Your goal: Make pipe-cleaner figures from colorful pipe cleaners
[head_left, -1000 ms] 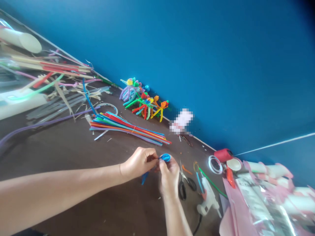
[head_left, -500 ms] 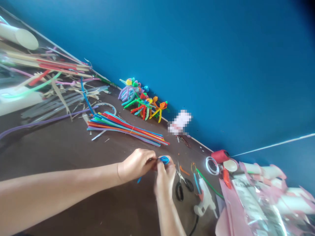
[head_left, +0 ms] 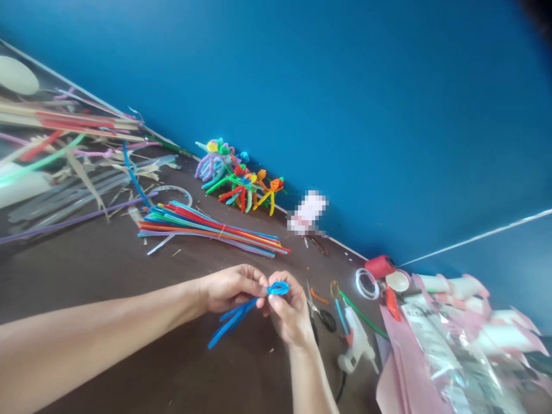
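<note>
Between my two hands is a blue pipe cleaner figure [head_left: 235, 319], looped at its upper right end, with several loose legs trailing down to the left. My left hand [head_left: 235, 289] pinches it just below the loops, thumb and forefinger closed. From the other side my right hand [head_left: 290, 305] grips the looped end, its thumb in front and fingers behind. Beyond my hands lies a banded bundle of coloured pipe cleaners [head_left: 211, 230]. Close to my right hand are scissors [head_left: 325, 317], partly hidden by it.
A white glue gun [head_left: 357, 339] lies at the right, near pink sheets [head_left: 401, 368] and plastic-wrapped rolls. Finished pipe cleaner figures [head_left: 245, 181] stand along the blue wall [head_left: 323, 103]. Sticks and strips [head_left: 86, 126] clutter the left. A red spool [head_left: 379, 266] stands by the wall.
My left hand has turned and opened its grip to view, and the blue legs now show hanging down-left. My right hand has rotated slightly. The view has shifted a little to the right.
</note>
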The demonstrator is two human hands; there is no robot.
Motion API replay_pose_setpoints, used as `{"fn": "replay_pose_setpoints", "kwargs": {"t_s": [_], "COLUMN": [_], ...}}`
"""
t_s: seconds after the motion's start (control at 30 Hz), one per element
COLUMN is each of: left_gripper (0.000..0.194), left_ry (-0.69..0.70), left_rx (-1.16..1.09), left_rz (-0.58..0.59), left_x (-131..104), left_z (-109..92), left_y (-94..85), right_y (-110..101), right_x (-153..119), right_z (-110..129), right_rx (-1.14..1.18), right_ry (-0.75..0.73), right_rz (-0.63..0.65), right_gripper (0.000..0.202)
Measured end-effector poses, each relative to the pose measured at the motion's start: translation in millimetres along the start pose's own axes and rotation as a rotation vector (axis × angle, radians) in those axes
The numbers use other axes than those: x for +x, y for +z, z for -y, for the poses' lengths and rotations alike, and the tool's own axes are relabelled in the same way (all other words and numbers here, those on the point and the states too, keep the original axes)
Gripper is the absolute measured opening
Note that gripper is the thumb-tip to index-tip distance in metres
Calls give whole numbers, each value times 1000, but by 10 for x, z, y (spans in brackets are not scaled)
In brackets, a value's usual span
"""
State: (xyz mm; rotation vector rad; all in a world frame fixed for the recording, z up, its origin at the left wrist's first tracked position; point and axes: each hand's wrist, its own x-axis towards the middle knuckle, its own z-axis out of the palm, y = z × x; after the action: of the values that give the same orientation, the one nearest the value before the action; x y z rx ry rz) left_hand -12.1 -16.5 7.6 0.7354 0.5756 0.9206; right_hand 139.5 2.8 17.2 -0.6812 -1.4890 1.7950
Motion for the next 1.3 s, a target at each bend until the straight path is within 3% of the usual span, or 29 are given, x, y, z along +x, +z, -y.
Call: {"fn": "replay_pose_setpoints", "kwargs": {"t_s": [0.27, 0.4, 0.6, 0.9, 1.17, 1.3], "left_gripper": [14, 14, 14, 12, 8, 8], "left_ry": [-235, -285, -267, -165, -241, -206], "left_rx": [3, 35, 26, 22, 22, 41], "left_rz": [82, 59, -2, -9, 47, 26], "left_x": [2, 0, 3, 19, 31, 32], "left_z": [-23, -41, -30, -21, -49, -37], "left_y": [-74, -52, -32, -45, -94, -86], "right_y": [-24, -25, -49, -50, -59, -82], "right_x": [-31, -34, -19, -24, -22, -22], "right_z": [111, 156, 153, 201, 196, 183], "right_rx": [-249, -330, -378, -430, -547, -579], "right_ry": [28, -14, -32, 8, -44, -23], "right_rz": [53, 59, 3, 75, 112, 115], "right_gripper": [11, 10, 9, 4, 5, 6]}}
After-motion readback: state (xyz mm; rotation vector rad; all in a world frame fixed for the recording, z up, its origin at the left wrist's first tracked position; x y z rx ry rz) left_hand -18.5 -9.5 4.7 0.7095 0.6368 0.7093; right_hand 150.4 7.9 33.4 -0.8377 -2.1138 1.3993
